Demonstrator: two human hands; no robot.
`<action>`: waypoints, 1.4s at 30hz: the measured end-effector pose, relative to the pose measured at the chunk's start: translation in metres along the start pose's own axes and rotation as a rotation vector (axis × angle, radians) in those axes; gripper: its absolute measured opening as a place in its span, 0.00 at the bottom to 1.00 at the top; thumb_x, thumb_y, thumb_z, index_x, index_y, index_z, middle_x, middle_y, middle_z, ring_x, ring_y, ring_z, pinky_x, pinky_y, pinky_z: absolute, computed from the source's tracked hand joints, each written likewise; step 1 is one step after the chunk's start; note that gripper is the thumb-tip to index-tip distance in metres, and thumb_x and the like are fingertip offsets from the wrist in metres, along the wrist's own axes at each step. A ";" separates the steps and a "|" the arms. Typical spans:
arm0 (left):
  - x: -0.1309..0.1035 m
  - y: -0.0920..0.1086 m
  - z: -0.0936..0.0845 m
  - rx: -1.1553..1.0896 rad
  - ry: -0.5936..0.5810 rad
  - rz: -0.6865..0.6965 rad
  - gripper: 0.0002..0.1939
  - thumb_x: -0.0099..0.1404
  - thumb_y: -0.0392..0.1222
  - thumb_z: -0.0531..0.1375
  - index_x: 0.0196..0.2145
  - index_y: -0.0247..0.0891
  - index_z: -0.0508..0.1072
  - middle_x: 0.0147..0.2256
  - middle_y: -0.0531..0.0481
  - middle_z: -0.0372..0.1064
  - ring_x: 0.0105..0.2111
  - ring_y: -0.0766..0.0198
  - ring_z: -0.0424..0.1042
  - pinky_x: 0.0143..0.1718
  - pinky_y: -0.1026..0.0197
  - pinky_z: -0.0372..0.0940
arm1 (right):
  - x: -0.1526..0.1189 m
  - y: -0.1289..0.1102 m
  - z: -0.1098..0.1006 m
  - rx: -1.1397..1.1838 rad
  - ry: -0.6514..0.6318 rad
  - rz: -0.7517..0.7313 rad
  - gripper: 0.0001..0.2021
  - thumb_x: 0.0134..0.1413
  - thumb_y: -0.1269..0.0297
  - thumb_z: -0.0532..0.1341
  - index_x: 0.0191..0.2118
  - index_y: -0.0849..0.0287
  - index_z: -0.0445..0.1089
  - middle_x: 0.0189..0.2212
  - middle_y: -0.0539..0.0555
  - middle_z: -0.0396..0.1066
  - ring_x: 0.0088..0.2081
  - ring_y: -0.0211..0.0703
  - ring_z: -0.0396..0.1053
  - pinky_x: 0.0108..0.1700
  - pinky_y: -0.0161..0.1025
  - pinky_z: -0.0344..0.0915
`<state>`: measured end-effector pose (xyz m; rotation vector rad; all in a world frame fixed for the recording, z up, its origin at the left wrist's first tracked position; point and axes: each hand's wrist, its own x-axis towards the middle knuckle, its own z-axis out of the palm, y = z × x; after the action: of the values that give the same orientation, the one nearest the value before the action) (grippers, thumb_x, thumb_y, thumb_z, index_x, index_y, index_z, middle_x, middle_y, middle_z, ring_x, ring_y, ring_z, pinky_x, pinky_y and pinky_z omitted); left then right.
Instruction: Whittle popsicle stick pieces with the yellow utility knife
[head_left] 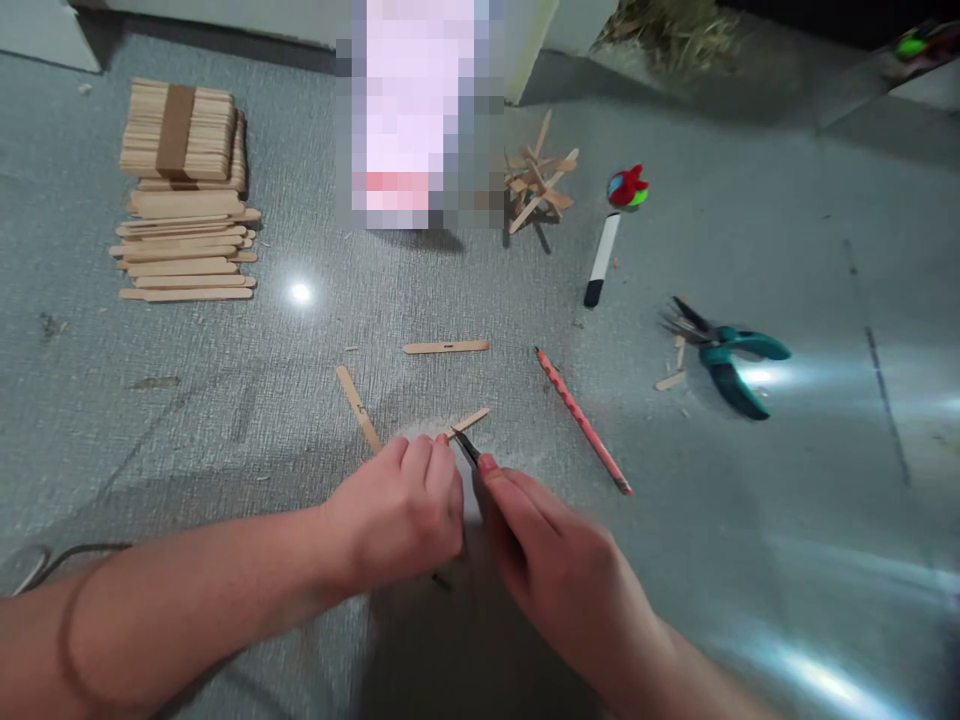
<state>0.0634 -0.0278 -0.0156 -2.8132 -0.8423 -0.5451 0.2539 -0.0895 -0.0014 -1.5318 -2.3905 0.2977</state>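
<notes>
My left hand point(409, 500) is closed on a thin wooden stick point(472, 419), whose far end sticks out past the fingers to the upper right. In my right hand point(551, 540) is a dark, narrow tool point(466, 446), its tip touching the stick close to my left fingertips. The grip hides the rest of the tool, so I cannot tell its kind. A marked wooden stick point(356, 405) lies slanted just above my left hand. Another marked stick point(446, 347) lies level above both hands. A red pencil point(583, 420) rests to the right.
Stacked and loose wooden sticks point(184, 210) lie at upper left. A pile of stick pieces point(540, 185), a red and green object point(628, 187) and a white-black object point(602, 260) are at upper right. Teal-handled pliers point(731, 355) lie right, near small pieces. One upper area is pixelated.
</notes>
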 end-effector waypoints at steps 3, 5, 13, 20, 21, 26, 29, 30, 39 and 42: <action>0.000 0.000 -0.002 0.010 -0.005 0.007 0.09 0.66 0.28 0.53 0.36 0.26 0.73 0.32 0.40 0.74 0.27 0.60 0.72 0.27 0.59 0.67 | 0.001 0.000 -0.001 0.004 -0.005 0.002 0.20 0.66 0.76 0.52 0.61 0.65 0.64 0.45 0.64 0.79 0.37 0.46 0.80 0.38 0.39 0.79; 0.000 -0.001 -0.003 0.013 -0.014 0.010 0.08 0.67 0.27 0.53 0.36 0.27 0.73 0.30 0.42 0.73 0.26 0.60 0.71 0.26 0.59 0.66 | 0.001 -0.001 -0.001 0.008 -0.022 0.017 0.21 0.65 0.75 0.52 0.62 0.65 0.65 0.44 0.63 0.79 0.37 0.46 0.80 0.39 0.39 0.79; 0.000 -0.004 -0.004 0.024 -0.038 0.038 0.06 0.67 0.27 0.54 0.34 0.28 0.71 0.29 0.44 0.71 0.26 0.61 0.69 0.27 0.60 0.63 | 0.003 -0.005 -0.001 -0.034 -0.046 0.048 0.18 0.63 0.78 0.52 0.55 0.68 0.71 0.39 0.61 0.79 0.34 0.44 0.78 0.36 0.36 0.76; -0.001 -0.005 -0.004 0.019 -0.042 0.042 0.07 0.67 0.27 0.53 0.36 0.26 0.72 0.28 0.43 0.70 0.26 0.59 0.69 0.25 0.59 0.62 | 0.003 -0.004 -0.011 0.037 0.026 0.012 0.18 0.66 0.75 0.52 0.59 0.64 0.66 0.43 0.59 0.78 0.39 0.44 0.78 0.39 0.36 0.76; -0.001 -0.005 -0.004 0.013 -0.045 0.039 0.07 0.66 0.27 0.54 0.36 0.26 0.72 0.28 0.44 0.69 0.26 0.58 0.69 0.24 0.59 0.62 | 0.003 -0.004 -0.016 0.020 0.069 0.019 0.18 0.66 0.74 0.52 0.59 0.62 0.64 0.43 0.59 0.78 0.40 0.44 0.78 0.40 0.36 0.76; -0.005 -0.009 0.000 -0.008 -0.045 0.052 0.06 0.65 0.26 0.54 0.35 0.27 0.72 0.27 0.46 0.67 0.24 0.60 0.68 0.24 0.60 0.61 | 0.041 0.018 -0.043 -0.172 0.207 0.095 0.10 0.66 0.65 0.58 0.51 0.56 0.68 0.34 0.55 0.76 0.35 0.46 0.77 0.36 0.38 0.74; -0.007 -0.011 0.002 -0.014 -0.049 0.059 0.09 0.67 0.25 0.52 0.35 0.28 0.72 0.28 0.45 0.67 0.25 0.60 0.67 0.24 0.60 0.61 | 0.100 0.047 -0.047 -0.339 0.272 -0.069 0.03 0.63 0.65 0.59 0.41 0.56 0.69 0.34 0.57 0.75 0.36 0.46 0.75 0.36 0.39 0.72; -0.007 -0.012 0.003 -0.018 -0.053 0.060 0.09 0.67 0.26 0.52 0.35 0.28 0.72 0.28 0.45 0.68 0.25 0.60 0.67 0.24 0.60 0.61 | 0.122 0.056 -0.046 -0.366 0.256 -0.080 0.04 0.63 0.68 0.58 0.41 0.56 0.69 0.39 0.59 0.76 0.40 0.47 0.76 0.38 0.40 0.72; -0.008 -0.012 0.008 -0.059 -0.033 0.061 0.07 0.67 0.28 0.55 0.32 0.30 0.72 0.27 0.46 0.68 0.25 0.60 0.68 0.23 0.60 0.59 | 0.238 0.068 -0.048 -0.540 0.022 -0.128 0.16 0.67 0.75 0.46 0.54 0.66 0.65 0.74 0.62 0.43 0.54 0.52 0.73 0.46 0.46 0.69; -0.008 -0.011 0.008 -0.074 -0.049 0.060 0.08 0.67 0.29 0.54 0.33 0.30 0.73 0.29 0.44 0.69 0.26 0.61 0.68 0.23 0.60 0.59 | 0.242 0.064 -0.045 -0.554 0.017 -0.123 0.16 0.67 0.75 0.45 0.53 0.67 0.64 0.74 0.65 0.40 0.54 0.52 0.73 0.47 0.48 0.69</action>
<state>0.0534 -0.0203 -0.0251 -2.9197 -0.7590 -0.5105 0.2282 0.1578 0.0515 -1.5637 -2.6768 -0.4398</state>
